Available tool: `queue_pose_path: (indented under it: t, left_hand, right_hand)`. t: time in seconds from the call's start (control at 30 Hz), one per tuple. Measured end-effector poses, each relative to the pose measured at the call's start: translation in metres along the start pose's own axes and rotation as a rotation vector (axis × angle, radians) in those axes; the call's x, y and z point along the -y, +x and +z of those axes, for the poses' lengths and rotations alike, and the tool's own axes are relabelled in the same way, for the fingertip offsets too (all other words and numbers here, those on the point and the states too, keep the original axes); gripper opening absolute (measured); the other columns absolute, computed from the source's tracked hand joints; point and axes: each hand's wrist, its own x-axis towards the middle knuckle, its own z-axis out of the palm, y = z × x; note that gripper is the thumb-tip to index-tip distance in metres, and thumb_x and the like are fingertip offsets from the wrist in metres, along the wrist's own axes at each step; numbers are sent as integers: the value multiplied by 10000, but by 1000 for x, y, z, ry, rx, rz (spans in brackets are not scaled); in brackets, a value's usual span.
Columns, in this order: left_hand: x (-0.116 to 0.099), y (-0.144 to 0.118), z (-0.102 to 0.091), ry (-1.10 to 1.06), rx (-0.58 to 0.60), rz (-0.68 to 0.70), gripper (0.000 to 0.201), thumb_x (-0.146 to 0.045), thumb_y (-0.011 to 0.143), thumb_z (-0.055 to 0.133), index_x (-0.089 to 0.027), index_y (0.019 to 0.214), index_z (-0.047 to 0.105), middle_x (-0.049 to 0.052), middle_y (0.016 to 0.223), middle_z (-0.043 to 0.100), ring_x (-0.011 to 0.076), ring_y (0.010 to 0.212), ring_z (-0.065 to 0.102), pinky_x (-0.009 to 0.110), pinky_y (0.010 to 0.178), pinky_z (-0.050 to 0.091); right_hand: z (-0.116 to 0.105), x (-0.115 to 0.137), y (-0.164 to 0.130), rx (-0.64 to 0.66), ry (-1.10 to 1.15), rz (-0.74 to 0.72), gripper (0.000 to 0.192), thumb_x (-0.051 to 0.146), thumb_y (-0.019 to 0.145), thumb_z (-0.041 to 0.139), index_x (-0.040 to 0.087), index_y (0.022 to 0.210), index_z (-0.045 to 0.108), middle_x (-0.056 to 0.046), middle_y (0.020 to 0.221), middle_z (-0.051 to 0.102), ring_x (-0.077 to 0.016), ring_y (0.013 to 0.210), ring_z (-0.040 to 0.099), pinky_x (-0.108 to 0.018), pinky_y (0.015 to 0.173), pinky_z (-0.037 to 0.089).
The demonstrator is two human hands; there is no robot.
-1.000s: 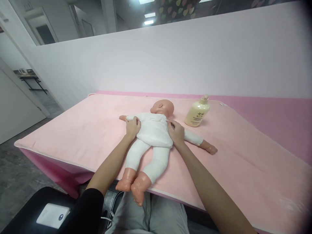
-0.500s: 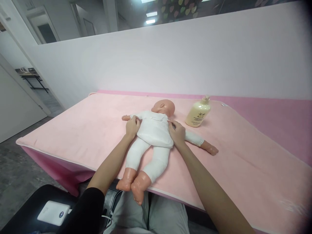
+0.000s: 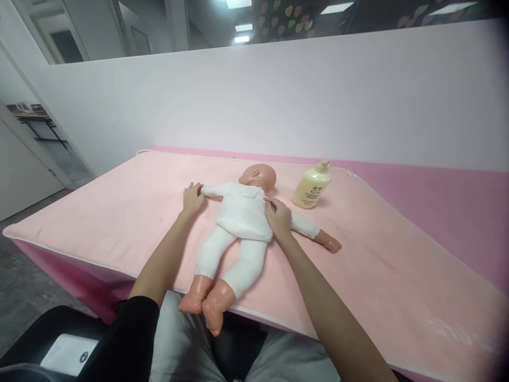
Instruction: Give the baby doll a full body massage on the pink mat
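The baby doll (image 3: pixel 242 223) lies on its back in the middle of the pink mat (image 3: pixel 119 217), head toward the white wall (image 3: pixel 278 101), feet hanging over the near edge above the person's lap. The left hand (image 3: pixel 192 197) is out at the end of the doll's outstretched arm, fingers curled over the doll's little hand; whether it actually grips there I cannot tell. The right hand (image 3: pixel 278 218) sits on the other side, fingers bent and resting against the white top near the shoulder, pinching or pressing, hard to say which. Just beside the doll's head stands a cream pump bottle (image 3: pixel 310 187), upright and untouched. Down at the lower left, a white device (image 3: pixel 67 354) rests on a dark surface.
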Motion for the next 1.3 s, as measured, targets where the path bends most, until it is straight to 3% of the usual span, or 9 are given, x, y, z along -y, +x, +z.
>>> queue_pose_path:
  t: [0.27,0.4,0.5,0.63,0.77,0.97,1.3]
  left_hand:
    - [2,0,-5,91,16,125,367,-232,834,435,-178,1157,600,100,1112,647,270,1066,544,425,973,378]
    - [2,-4,-8,194,20,169,359,-278,884,452,-178,1204,578,122,1166,614,286,1086,516,430,983,362]
    - [-4,-11,-13,274,24,179,358,-368,901,474,-185,1183,596,138,1086,608,306,1039,513,429,940,385]
    - [-10,-17,-17,201,38,162,401,-448,887,509,-170,1161,602,127,981,567,286,985,539,403,894,427]
    - [-8,-16,-14,83,120,106,456,-470,901,479,-163,1226,566,119,1044,536,231,924,583,343,843,462]
    - [-12,-14,-14,111,214,167,506,-487,946,348,-169,1314,486,102,982,636,247,953,577,361,853,429]
    - [-25,-21,-20,198,83,142,399,-442,965,282,-201,1083,577,102,958,682,256,900,608,331,745,394]
  right_hand:
    - [0,1,0,-5,-7,-1,330,285,807,424,167,927,708,-108,1020,711,-264,984,632,-442,923,465]
    - [1,0,0,3,-11,-15,321,280,813,424,177,935,703,-99,1019,710,-251,981,627,-426,922,466]
    - [2,-1,1,3,-13,-18,320,271,814,418,176,932,700,-101,1019,708,-247,986,623,-425,930,460]
    - [3,-1,2,-2,-13,-24,323,271,811,410,179,928,697,-100,1023,708,-248,990,622,-432,930,458]
    - [3,-2,2,5,-21,-22,319,281,808,414,179,920,696,-103,1009,710,-254,979,626,-438,917,465]
    - [4,-2,2,-7,-20,-28,319,281,806,414,179,915,697,-104,1009,710,-253,981,631,-434,921,465]
    - [3,-2,2,-7,-18,-30,311,275,801,419,185,909,696,-95,994,713,-248,961,630,-426,909,467]
